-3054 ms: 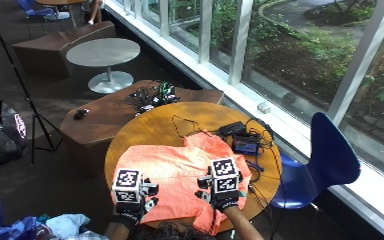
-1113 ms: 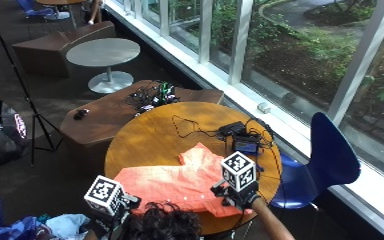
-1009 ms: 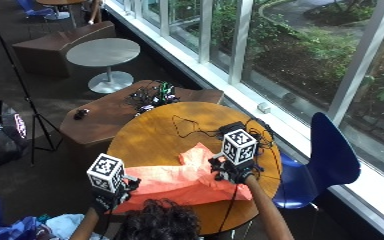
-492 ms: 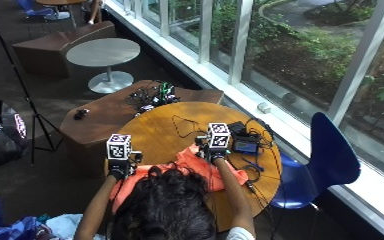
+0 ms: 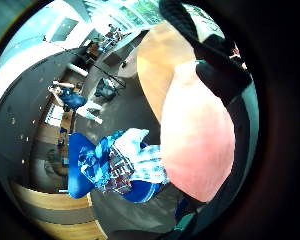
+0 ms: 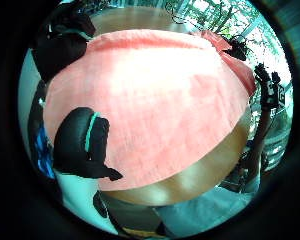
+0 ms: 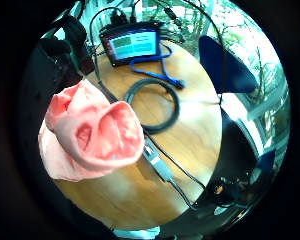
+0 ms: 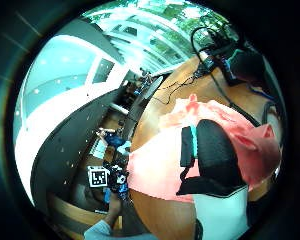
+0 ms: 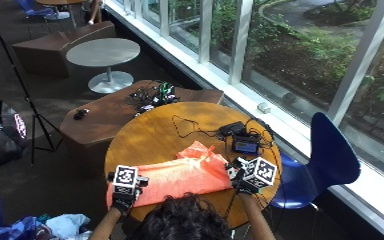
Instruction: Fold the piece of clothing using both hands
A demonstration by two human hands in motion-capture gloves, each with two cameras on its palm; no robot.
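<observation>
A salmon-orange garment (image 9: 179, 177) lies as a long folded band on the round wooden table (image 9: 145, 135), with one sleeve (image 9: 198, 151) sticking out toward the far side. My left hand (image 9: 121, 202) is at the band's left end, near the table's front edge. In its thumb side palm view the thumb (image 6: 83, 145) lies curled on the cloth (image 6: 155, 95). My right hand (image 9: 244, 188) is at the right end. There the thumb (image 8: 212, 155) presses on the fabric (image 8: 157, 167), and a bunched fold (image 7: 90, 135) sits close to the palm.
A small screen device (image 9: 246, 146) with black cables (image 9: 189, 125) sits at the table's far right, and a coiled cable (image 7: 152, 105) lies beside the garment. A blue chair (image 9: 328, 155) stands to the right. A pile of clothes (image 9: 55, 225) lies on the floor to the left.
Both hands carried the near edge of the garment over to the far side, then drew back toward the person. The garment went from a spread shirt to a narrower folded band.
</observation>
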